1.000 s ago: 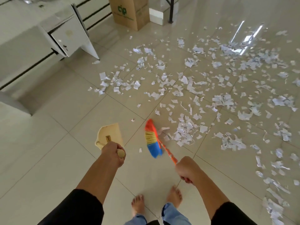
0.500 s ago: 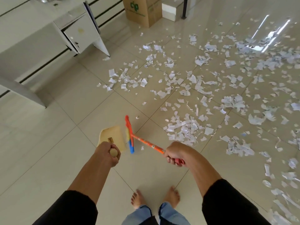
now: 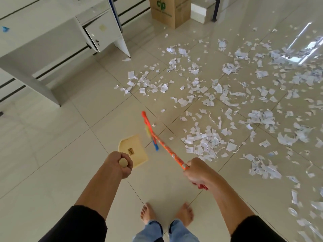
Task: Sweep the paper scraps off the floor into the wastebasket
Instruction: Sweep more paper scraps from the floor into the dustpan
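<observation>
White paper scraps (image 3: 202,142) lie scattered over the tiled floor, from right in front of me out to the far right. My right hand (image 3: 197,172) grips the orange handle of a small broom (image 3: 166,147). Its red, yellow and blue bristle head (image 3: 149,130) is seen edge-on and blurred, just left of the nearest pile. My left hand (image 3: 118,165) is closed on the round handle of a cream dustpan (image 3: 132,150), which hangs low over the floor left of the broom head. No wastebasket is in view.
A white desk with a drawer unit (image 3: 103,32) stands at the upper left. A brown cardboard box (image 3: 169,11) and a white box (image 3: 201,13) sit at the far wall beside a dark metal leg (image 3: 215,9). My bare feet (image 3: 167,215) stand on bare tiles.
The broom swung left from the scrap pile toward the dustpan and its head turned edge-on. My view shifted so the desk and boxes show more. The dustpan stayed in my left hand.
</observation>
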A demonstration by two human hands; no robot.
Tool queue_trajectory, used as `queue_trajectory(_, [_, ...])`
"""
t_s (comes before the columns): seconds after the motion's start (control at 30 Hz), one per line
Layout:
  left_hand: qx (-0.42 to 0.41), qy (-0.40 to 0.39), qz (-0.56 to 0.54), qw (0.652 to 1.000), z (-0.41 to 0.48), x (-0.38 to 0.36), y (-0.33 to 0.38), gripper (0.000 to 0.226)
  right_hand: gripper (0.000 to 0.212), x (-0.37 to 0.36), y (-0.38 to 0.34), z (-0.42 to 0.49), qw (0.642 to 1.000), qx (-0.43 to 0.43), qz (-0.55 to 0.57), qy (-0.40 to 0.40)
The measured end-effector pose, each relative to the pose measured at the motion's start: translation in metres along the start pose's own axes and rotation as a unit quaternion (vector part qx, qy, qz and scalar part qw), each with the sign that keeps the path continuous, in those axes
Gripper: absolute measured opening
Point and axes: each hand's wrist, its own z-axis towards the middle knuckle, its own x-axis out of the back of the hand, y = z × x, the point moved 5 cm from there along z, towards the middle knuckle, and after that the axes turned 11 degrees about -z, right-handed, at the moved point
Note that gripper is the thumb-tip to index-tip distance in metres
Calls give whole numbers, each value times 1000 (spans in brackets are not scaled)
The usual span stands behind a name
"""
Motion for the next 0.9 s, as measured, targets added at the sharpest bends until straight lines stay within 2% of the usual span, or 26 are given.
queue_trajectory(0.13, [-10, 7, 1, 1000, -2, 7, 3, 25, 18, -16, -26, 51, 993, -23, 108, -30])
queue_trajectory(0.23, [-11, 5, 11, 1000, -3, 9, 5, 27, 17, -27, -23, 70, 975, -76, 206, -30])
queue_trajectory(0.3, [-6, 2, 19, 1000, -2, 6, 2, 25, 18, -28, -5, 67, 964, -109, 244, -11])
queue_trajectory(0.4, [3, -9, 31, 999, 0, -1, -5, 20, 18, -30, 33, 57, 956, -159, 241, 44])
queue_trajectory(0.53, [24, -29, 59, 998, 3, -16, -18, 24, 20, -15, 62, 26, 941, -164, 278, 96])
queue_trajectory(0.67, [35, -44, 101, 993, -2, -32, -38, 27, 16, 15, 81, -1, 893, -130, 421, 91])
queue_trajectory(0.73, [35, -54, 126, 990, -8, -41, -49, 26, 11, 21, 89, 2, 860, -128, 487, 78])
queue_trajectory(0.9, [35, -67, 181, 980, -24, -51, -74, 24, 18, 21, 104, 33, 767, -157, 620, 60])
